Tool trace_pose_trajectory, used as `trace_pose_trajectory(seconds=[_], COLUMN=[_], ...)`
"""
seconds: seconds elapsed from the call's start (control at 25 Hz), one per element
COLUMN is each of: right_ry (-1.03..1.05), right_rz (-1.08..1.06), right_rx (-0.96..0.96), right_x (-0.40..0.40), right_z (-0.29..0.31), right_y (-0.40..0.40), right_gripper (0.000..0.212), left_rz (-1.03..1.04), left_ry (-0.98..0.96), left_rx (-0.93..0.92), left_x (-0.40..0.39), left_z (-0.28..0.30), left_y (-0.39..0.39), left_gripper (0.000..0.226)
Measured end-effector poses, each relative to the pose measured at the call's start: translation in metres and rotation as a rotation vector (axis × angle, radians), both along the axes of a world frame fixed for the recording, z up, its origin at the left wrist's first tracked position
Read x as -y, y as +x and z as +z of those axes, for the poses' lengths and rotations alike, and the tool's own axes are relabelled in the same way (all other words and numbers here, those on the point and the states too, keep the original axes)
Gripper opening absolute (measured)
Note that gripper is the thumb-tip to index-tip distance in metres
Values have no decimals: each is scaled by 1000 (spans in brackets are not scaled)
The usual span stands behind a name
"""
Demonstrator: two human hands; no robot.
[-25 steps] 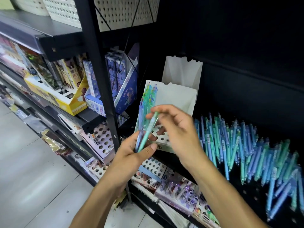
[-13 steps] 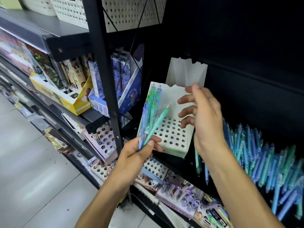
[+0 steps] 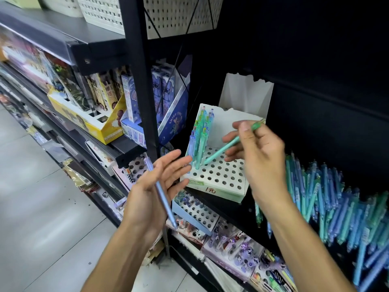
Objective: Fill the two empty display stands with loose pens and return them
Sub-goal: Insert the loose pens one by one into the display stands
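Head view: right hand [image 3: 257, 152] pinches a green pen [image 3: 226, 146], tip down over the stand's [image 3: 219, 178] hole grid near its left edge, beside the pens already standing there. I'd line the tip up with a free hole and then push straight down (angled, it'll likely snag). Left hand [image 3: 155, 186] is low and left of the stand, fingers straight, a blue pen [image 3: 160, 191] lying across the palm. Loose pens [image 3: 328, 199] sit piled at the shelf's right end.

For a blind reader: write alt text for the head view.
A right hand tips a green pen into a white holed stand on a dark shelf; the left hand carries a blue pen. Loose pens lie at right.
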State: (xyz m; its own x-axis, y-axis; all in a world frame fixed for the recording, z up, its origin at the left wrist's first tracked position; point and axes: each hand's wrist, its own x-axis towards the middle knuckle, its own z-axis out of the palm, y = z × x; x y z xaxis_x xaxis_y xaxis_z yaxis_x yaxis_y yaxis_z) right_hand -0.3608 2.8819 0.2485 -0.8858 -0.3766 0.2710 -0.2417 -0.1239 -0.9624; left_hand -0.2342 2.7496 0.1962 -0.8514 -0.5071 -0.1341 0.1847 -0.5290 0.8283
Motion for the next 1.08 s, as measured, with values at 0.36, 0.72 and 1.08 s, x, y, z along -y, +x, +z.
trace_pose_trajectory(seconds=[0.36,0.72,1.08], right_ry=[468,744,709], right_rz=[183,155,-136], right_rx=[-312,-617,-539], right_x=[11,27,9], right_z=[-21,-24,-10], right_y=[0,1,16], right_gripper=[19,31,37], left_rz=[-1,-27,-42], left_ry=[350,309,14], left_rx=[-226,-272,-177], left_x=[8,6,7], left_z=[-1,-2,-7], left_y=[-1,0,-2], left_gripper=[59,59,56])
